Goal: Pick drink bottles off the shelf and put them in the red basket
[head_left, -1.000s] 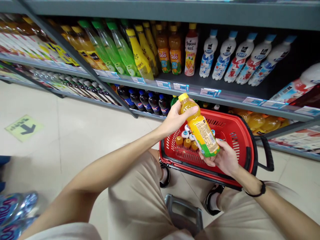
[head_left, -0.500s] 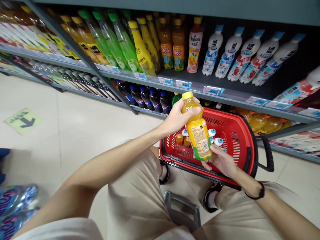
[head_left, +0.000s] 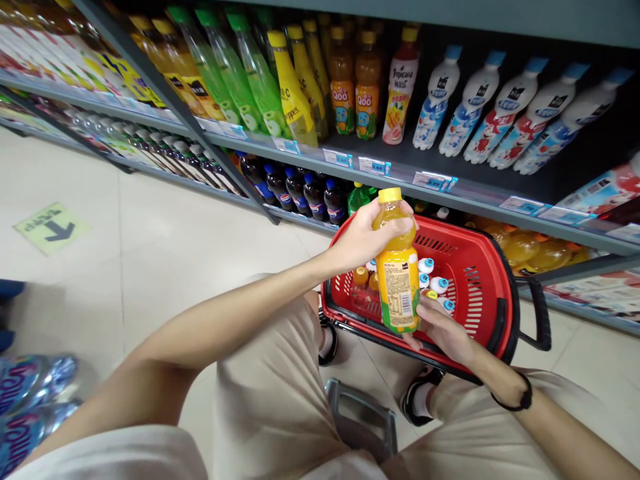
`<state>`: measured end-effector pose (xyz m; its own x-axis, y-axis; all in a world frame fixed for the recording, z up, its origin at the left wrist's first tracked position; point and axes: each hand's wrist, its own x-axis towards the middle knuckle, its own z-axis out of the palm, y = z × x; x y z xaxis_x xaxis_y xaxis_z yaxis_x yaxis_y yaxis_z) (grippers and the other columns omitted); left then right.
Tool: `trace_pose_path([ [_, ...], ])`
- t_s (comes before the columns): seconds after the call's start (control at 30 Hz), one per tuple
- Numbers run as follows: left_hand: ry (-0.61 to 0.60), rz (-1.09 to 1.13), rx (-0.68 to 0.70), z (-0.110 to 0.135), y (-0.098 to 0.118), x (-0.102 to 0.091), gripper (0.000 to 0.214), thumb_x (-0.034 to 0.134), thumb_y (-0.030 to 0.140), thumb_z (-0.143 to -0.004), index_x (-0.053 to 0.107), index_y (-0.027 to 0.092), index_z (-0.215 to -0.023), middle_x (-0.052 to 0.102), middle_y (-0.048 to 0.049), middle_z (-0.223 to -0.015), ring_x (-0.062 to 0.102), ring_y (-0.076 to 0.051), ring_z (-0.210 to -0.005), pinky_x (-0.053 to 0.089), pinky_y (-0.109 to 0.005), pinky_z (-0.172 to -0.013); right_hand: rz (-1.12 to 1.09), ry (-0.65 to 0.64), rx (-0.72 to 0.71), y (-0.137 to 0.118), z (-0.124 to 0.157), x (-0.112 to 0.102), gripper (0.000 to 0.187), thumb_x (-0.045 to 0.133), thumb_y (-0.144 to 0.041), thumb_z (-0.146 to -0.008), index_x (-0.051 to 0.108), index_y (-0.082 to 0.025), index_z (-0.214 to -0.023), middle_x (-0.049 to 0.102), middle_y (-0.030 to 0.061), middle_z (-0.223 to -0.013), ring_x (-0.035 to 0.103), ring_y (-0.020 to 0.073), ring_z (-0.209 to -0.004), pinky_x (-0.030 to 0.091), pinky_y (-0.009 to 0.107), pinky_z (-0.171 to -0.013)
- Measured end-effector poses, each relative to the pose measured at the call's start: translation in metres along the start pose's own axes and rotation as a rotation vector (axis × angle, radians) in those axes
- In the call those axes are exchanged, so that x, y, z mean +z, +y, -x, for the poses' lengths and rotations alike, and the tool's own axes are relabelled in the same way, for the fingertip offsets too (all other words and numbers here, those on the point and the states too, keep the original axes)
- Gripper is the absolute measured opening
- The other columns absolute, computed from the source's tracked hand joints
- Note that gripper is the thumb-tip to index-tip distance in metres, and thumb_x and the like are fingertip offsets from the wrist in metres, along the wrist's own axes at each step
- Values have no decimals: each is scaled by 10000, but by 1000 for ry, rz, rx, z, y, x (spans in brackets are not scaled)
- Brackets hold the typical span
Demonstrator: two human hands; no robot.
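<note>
A yellow-capped juice bottle [head_left: 399,287] with yellow drink and a yellow-green label is held over the red shopping basket [head_left: 487,273]. My left hand [head_left: 367,233] wraps round its neck and shoulder, thumb across the front. At the lower right side my right hand [head_left: 445,330] grips the bottle near its base, some fingers hidden behind it. The back label with its barcode faces me. Below, inside the basket, stand white bottles with blue caps [head_left: 439,285] and orange-capped bottles [head_left: 361,275], partly hidden by the held bottle.
Ahead runs a shelf [head_left: 380,150] with Qoo bottles [head_left: 343,93], a Tropicana bottle [head_left: 400,93] and several white bottles [head_left: 438,100]. Cola bottles [head_left: 314,197] fill the lower level. A grey stool [head_left: 360,413] is between my legs; bottle packs [head_left: 30,407] lie at left.
The held bottle has come slightly more upright, its back label facing me more squarely. Both hands keep their grip. The view has shifted a little.
</note>
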<state>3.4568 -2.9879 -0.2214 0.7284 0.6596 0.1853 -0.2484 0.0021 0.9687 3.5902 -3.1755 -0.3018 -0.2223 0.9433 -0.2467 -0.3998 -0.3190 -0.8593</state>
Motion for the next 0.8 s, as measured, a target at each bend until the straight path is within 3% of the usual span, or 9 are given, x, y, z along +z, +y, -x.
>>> trace_pose_path([
  [0.63, 6, 19, -11, -1, 0, 0, 305, 734, 354, -830, 583, 163, -1014, 707, -35, -917, 678, -138, -787, 569, -286, -740, 18, 12, -42, -4, 0, 3, 387, 671, -554, -968, 688, -191, -1101, 714, 55, -911, 569, 119, -530, 417, 272, -505],
  [0.8, -10, 53, -31, -6, -2, -5, 248, 669, 370, -905, 575, 165, -1009, 755, -67, -944, 708, -146, -773, 591, -295, -742, 184, 143, -61, -6, -4, 4, 371, 727, -537, -950, 650, -206, -1100, 711, 5, -857, 547, 87, -507, 412, 236, -477],
])
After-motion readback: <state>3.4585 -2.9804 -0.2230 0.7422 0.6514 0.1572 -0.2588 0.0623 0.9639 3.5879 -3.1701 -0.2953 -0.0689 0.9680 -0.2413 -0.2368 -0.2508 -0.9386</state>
